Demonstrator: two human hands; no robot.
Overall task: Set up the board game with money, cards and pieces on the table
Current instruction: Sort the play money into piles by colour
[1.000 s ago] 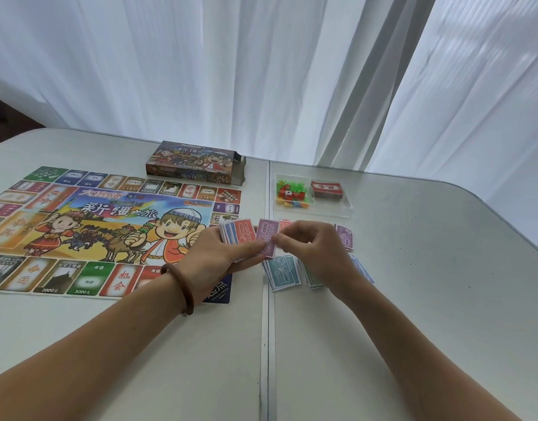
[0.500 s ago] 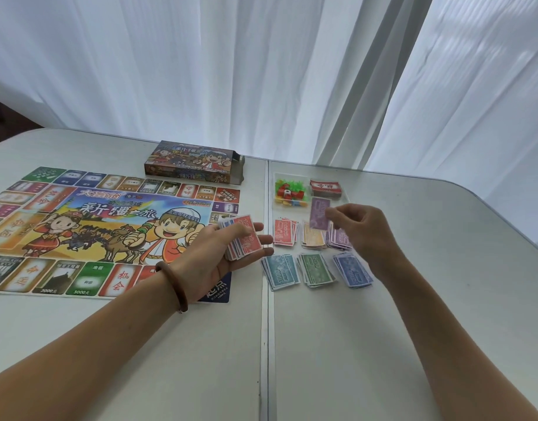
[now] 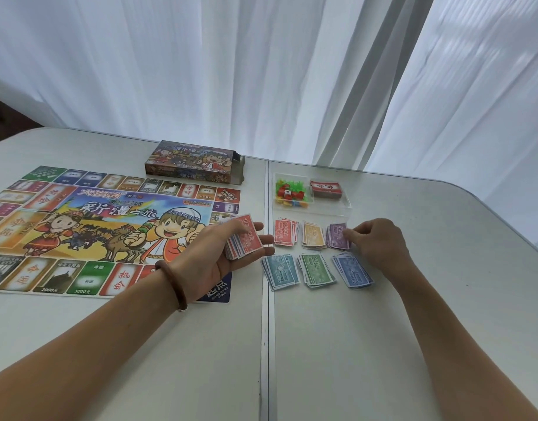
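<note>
A white table (image 3: 322,344) with a seam down its middle stands before white curtains (image 3: 231,71) at 12 o'clock. My left hand (image 3: 219,256) lies palm up at the game board's (image 3: 94,226) 3 o'clock edge, fingers loosely curled, thumb on top, gripping a stack of notes (image 3: 243,240) with a red one uppermost. Its long axis runs roughly 12 to 6. My right hand (image 3: 380,244), at 1 o'clock, has curled fingers pinching the purple pile (image 3: 337,237), last in the far row.
</note>
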